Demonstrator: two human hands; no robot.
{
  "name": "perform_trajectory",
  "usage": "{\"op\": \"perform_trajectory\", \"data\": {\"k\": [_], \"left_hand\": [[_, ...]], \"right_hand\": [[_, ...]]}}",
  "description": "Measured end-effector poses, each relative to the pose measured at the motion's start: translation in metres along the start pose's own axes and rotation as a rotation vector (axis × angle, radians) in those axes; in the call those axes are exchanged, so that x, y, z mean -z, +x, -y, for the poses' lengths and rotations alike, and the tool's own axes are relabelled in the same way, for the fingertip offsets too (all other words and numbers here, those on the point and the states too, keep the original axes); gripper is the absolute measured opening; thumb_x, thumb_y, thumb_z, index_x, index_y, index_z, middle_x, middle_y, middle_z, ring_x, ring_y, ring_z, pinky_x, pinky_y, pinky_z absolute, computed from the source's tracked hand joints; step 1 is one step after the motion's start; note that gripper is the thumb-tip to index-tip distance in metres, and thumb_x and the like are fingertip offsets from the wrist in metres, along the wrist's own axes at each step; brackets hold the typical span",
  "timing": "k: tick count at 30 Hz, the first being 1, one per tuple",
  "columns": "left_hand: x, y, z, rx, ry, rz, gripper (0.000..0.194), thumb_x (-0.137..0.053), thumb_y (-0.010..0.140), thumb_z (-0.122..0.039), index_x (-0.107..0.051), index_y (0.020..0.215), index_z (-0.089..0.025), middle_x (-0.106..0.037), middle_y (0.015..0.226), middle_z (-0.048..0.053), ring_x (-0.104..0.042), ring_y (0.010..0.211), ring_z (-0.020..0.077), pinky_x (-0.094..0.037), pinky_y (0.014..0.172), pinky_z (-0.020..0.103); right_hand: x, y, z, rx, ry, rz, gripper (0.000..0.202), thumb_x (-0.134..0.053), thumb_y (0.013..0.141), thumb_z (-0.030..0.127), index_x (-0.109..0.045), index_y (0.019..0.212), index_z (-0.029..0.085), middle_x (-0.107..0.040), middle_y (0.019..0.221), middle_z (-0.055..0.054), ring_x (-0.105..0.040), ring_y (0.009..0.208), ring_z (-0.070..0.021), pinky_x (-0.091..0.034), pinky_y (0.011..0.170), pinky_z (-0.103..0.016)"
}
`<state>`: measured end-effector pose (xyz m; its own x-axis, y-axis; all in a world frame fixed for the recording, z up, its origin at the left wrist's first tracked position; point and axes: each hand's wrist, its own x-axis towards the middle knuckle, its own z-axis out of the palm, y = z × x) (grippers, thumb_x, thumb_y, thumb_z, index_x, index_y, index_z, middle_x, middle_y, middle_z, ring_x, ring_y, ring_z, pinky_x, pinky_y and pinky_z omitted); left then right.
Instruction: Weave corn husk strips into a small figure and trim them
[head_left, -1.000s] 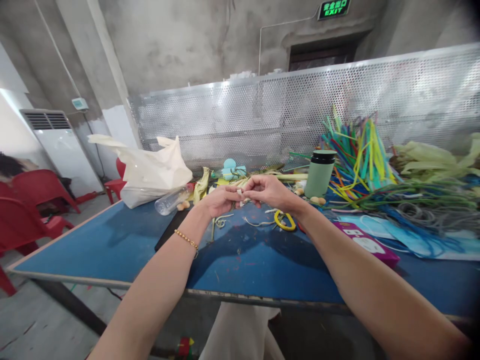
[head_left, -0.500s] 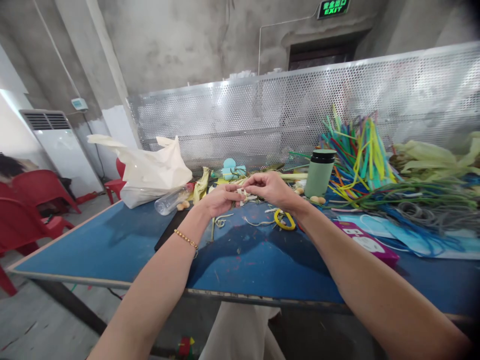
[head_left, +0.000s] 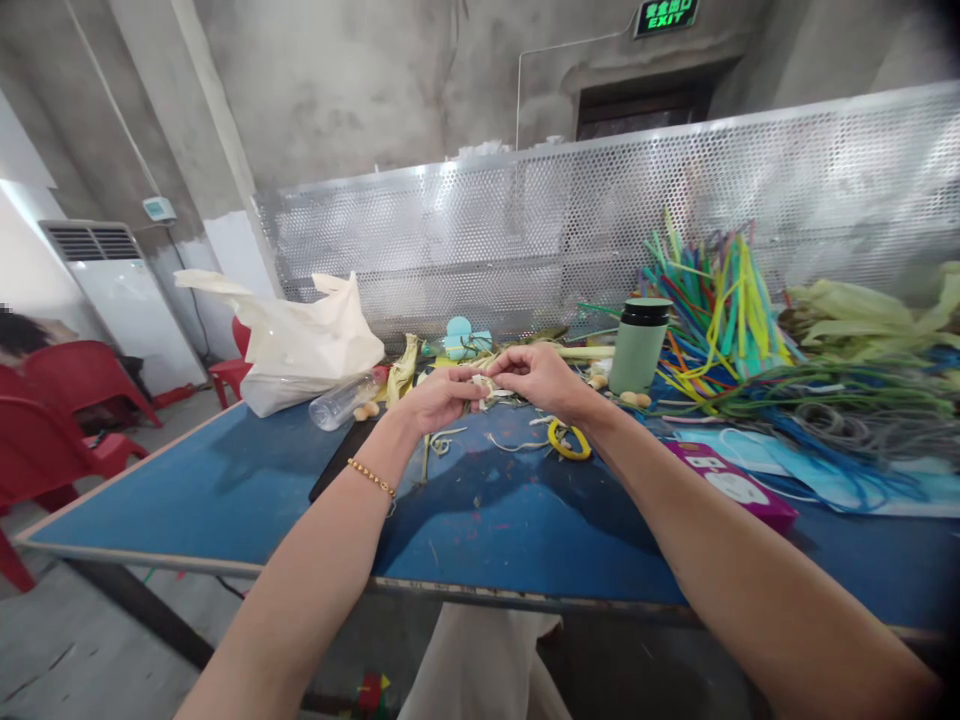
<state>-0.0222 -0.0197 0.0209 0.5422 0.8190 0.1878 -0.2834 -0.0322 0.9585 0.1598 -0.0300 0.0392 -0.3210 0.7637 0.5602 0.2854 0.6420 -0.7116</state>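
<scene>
Over the far middle of the blue table, my left hand (head_left: 442, 396) and my right hand (head_left: 537, 374) meet fingertip to fingertip. Both are closed on a small pale strip piece (head_left: 482, 386), partly hidden by the fingers. Behind and under them lie husk scraps and pale strips. A yellow ring (head_left: 568, 440) rests just below my right wrist. Thin pale strips (head_left: 442, 440) lie on the table below my left hand.
A white plastic bag (head_left: 307, 340) and clear bottle (head_left: 345, 400) are at left. A green tumbler (head_left: 640, 350), colourful pipe cleaners (head_left: 735, 300), purple box (head_left: 731, 487) and blue masks (head_left: 840, 475) lie right. A perforated metal panel (head_left: 450, 235) stands behind the table.
My fingers have shifted very slightly around the pale piece; otherwise the hands and table items look the same.
</scene>
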Motion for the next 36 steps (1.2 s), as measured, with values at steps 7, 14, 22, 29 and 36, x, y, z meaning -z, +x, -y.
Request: {"op": "perform_trajectory", "data": {"k": [7, 14, 22, 29, 36], "left_hand": [[0.001, 0.000, 0.000, 0.003, 0.011, -0.002, 0.032, -0.078, 0.062, -0.005, -0.071, 0.093, -0.005, -0.062, 0.071, 0.004, -0.051, 0.060, 0.0071, -0.036, 0.060, 0.025], [-0.002, -0.001, 0.001, 0.042, 0.074, 0.011, 0.032, -0.080, 0.060, -0.006, -0.069, 0.090, -0.007, -0.061, 0.070, 0.002, -0.053, 0.061, 0.0077, -0.036, 0.061, 0.026], [-0.002, 0.000, 0.007, 0.021, 0.200, 0.004, 0.024, -0.078, 0.057, -0.006, -0.066, 0.078, -0.008, -0.058, 0.069, 0.002, -0.050, 0.060, 0.0075, -0.034, 0.058, 0.026], [-0.002, 0.001, 0.009, 0.007, 0.258, 0.036, 0.023, -0.072, 0.056, -0.004, -0.064, 0.077, -0.010, -0.057, 0.068, 0.001, -0.050, 0.060, 0.0081, -0.034, 0.056, 0.025], [0.002, 0.005, 0.017, 0.001, 0.406, 0.018, 0.018, -0.063, 0.055, -0.001, -0.059, 0.068, -0.011, -0.054, 0.063, 0.001, -0.049, 0.057, 0.0082, -0.030, 0.052, 0.025]], "right_hand": [[0.000, 0.000, -0.002, 0.020, -0.036, 0.002, 0.013, -0.065, 0.070, 0.022, -0.072, 0.076, 0.013, -0.070, 0.070, -0.004, -0.059, 0.062, -0.0131, -0.046, 0.059, -0.026], [0.001, 0.001, -0.005, 0.050, -0.098, 0.081, 0.013, -0.064, 0.074, 0.024, -0.072, 0.079, 0.014, -0.071, 0.073, -0.005, -0.062, 0.066, -0.0148, -0.047, 0.062, -0.027], [-0.006, 0.000, -0.007, 0.113, -0.264, 0.141, 0.015, -0.058, 0.073, 0.007, -0.067, 0.082, 0.015, -0.070, 0.075, -0.004, -0.061, 0.067, -0.0140, -0.046, 0.066, -0.027], [-0.008, -0.002, 0.001, 0.193, -0.428, 0.152, 0.013, -0.059, 0.074, 0.006, -0.069, 0.076, 0.015, -0.064, 0.071, -0.002, -0.053, 0.065, -0.0126, -0.038, 0.065, -0.027], [-0.012, -0.003, -0.002, 0.237, -0.362, 0.191, 0.013, -0.061, 0.073, 0.011, -0.069, 0.066, 0.017, -0.063, 0.068, -0.001, -0.052, 0.066, -0.0129, -0.037, 0.064, -0.027]]}}
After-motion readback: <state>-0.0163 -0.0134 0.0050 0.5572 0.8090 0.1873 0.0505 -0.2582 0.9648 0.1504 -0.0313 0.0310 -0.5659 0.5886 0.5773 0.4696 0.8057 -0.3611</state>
